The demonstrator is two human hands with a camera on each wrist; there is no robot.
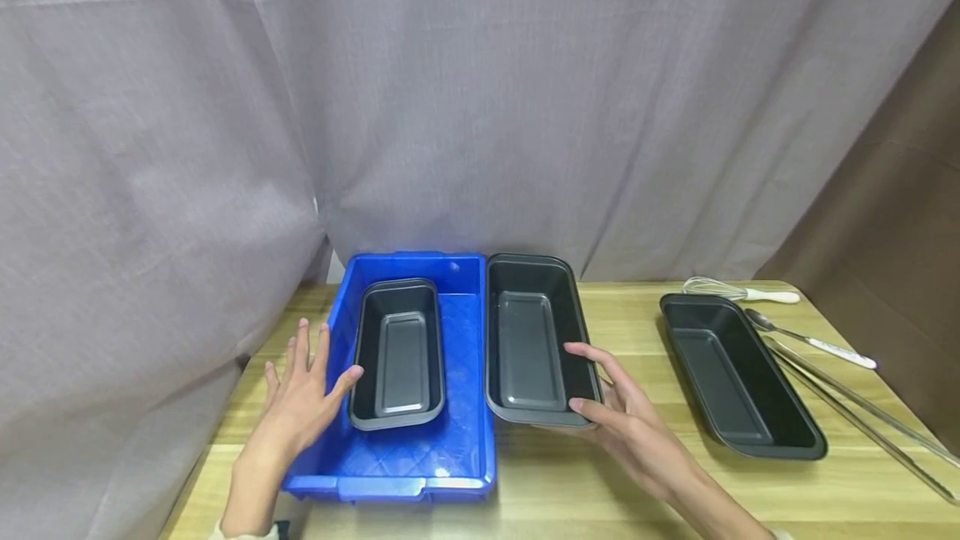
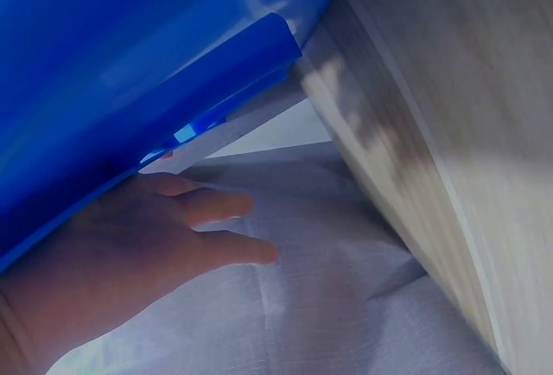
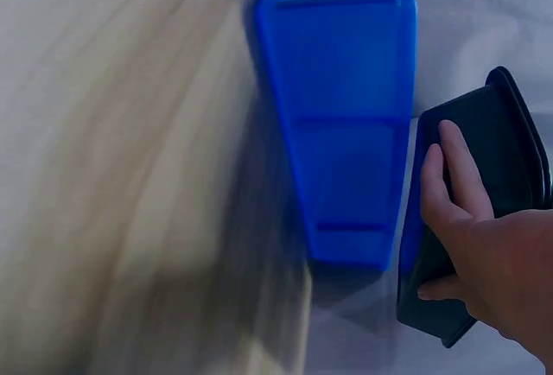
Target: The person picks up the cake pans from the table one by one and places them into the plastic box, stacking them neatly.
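While the right hand (image 1: 626,432) grips one loaf pan (image 1: 527,348), the left hand (image 1: 296,398) flanks the blue bin (image 1: 465,390).
Right fingers (image 3: 467,172) clasp the pan's right side, just beside the bin; left fingers (image 1: 302,348) splay wide, holding nothing; second pan (image 1: 402,357) inside bin.

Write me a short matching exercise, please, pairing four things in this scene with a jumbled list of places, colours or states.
Things:
1. Bin
2. Whisk
3. Left hand
4. Right hand

Descriptions:
A. fingers spread, at the left side of something blue
B. gripping a dark pan
C. blue, with a smaller-looking pan inside
D. white-handled, near the far edge of the table

Pairs: 1-C, 2-D, 3-A, 4-B.
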